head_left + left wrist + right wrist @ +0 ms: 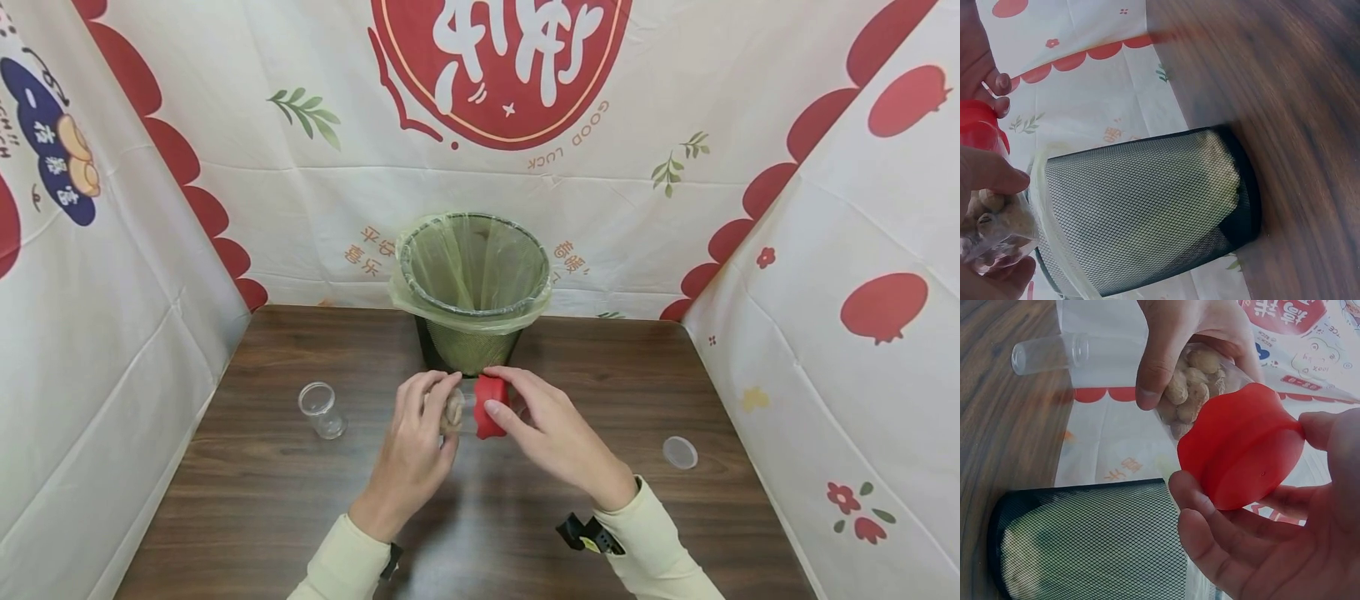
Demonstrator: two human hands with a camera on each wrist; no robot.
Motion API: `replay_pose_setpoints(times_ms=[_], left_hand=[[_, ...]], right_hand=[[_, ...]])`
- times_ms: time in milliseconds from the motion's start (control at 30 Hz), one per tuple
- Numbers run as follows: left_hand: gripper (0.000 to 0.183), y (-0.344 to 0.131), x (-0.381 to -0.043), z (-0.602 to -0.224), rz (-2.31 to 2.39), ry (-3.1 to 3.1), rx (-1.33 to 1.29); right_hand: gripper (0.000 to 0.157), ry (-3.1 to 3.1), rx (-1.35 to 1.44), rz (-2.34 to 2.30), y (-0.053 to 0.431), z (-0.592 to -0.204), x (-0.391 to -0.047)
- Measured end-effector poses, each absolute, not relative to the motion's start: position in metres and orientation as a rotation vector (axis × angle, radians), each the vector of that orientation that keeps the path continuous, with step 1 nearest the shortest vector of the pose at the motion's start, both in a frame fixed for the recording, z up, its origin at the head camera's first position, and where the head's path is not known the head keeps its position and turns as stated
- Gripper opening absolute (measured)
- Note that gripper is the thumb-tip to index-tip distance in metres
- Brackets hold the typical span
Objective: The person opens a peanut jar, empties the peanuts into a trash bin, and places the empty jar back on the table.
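A clear jar of peanuts in their shells (pixel 1196 387) lies on its side in the air, its red lid (pixel 1241 447) towards the right. My left hand (pixel 416 442) grips the jar's body, fingers over the top and thumb below. With fingers and thumb around its rim, my right hand (pixel 551 429) holds the red lid. Whether the lid is screwed tight I cannot tell. Just beyond both hands stands a mesh bin (pixel 472 346) with a pale yellow liner (pixel 420 292). The nuts show through the jar wall in the left wrist view.
An uncapped clear jar (pixel 322 410) stands on the brown wooden table (pixel 300 517) to the left. Over to the right lies a round clear lid (pixel 680 452). Printed white cloth (pixel 315 200) hangs behind the table and along both sides.
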State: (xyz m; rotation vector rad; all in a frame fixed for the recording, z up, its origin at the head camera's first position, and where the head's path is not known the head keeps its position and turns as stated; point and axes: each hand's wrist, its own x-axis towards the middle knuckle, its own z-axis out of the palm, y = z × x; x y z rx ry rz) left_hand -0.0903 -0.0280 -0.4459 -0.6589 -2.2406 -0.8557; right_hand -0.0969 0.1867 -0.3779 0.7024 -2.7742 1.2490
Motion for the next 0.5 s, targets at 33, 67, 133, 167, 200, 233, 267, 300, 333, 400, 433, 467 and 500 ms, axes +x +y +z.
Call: replay_pose_setpoints(times_ms=[33,67,133,167,200,233,267,300,333,400,433,467,500], left_hand=[[0.073,-0.0280,-0.0902,-0.4458,-0.869,-2.247,-0.654],[0.074,-0.0281,-0.0901,-0.4458,-0.887,-2.253,-0.648],[0.077,-0.0282,-0.0897,-0.4458,-0.934,-2.273,-0.633],[0.078,-0.0283,-0.0893,-0.4456,-0.962,-2.285,-0.623],[0.080,-0.0282,-0.0891,-0.4457,-0.988,-2.298,-0.613],[0.080,-0.0281,-0.0887,-0.4456,-1.013,-2.311,-0.604],[0.080,-0.0280,-0.0883,-0.4455,-1.039,-2.323,-0.595],[0.079,-0.0278,-0.0880,-0.4452,-1.062,-2.339,-0.586],[0.079,-0.0276,-0.0876,-0.4448,-1.085,-2.353,-0.577],[0.078,-0.0271,-0.0871,-0.4441,-1.123,-2.378,-0.559],[0.078,-0.0269,-0.0868,-0.4434,-1.141,-2.390,-0.549],[0.079,-0.0268,-0.0865,-0.4426,-1.153,-2.400,-0.540],[0.079,-0.0266,-0.0865,-0.4422,-1.158,-2.405,-0.533]], right_hand=[[0.047,-2.773,0.704,1.238,0.1868,-0.3777,-0.0969],[0.047,-2.772,0.710,1.222,0.1869,-0.3775,-0.0970],[0.048,-2.766,0.729,1.182,0.1871,-0.3769,-0.0970],[0.049,-2.760,0.744,1.161,0.1873,-0.3766,-0.0971],[0.049,-2.751,0.763,1.139,0.1875,-0.3767,-0.0972],[0.050,-2.742,0.783,1.115,0.1878,-0.3768,-0.0973],[0.051,-2.731,0.805,1.094,0.1881,-0.3773,-0.0975],[0.051,-2.720,0.825,1.079,0.1885,-0.3777,-0.0977],[0.052,-2.711,0.842,1.063,0.1888,-0.3782,-0.0980],[0.053,-2.690,0.868,1.050,0.1895,-0.3793,-0.0987],[0.054,-2.689,0.870,1.057,0.1898,-0.3794,-0.0988],[0.055,-2.689,0.866,1.071,0.1903,-0.3793,-0.0988],[0.056,-2.697,0.853,1.091,0.1906,-0.3791,-0.0987]])
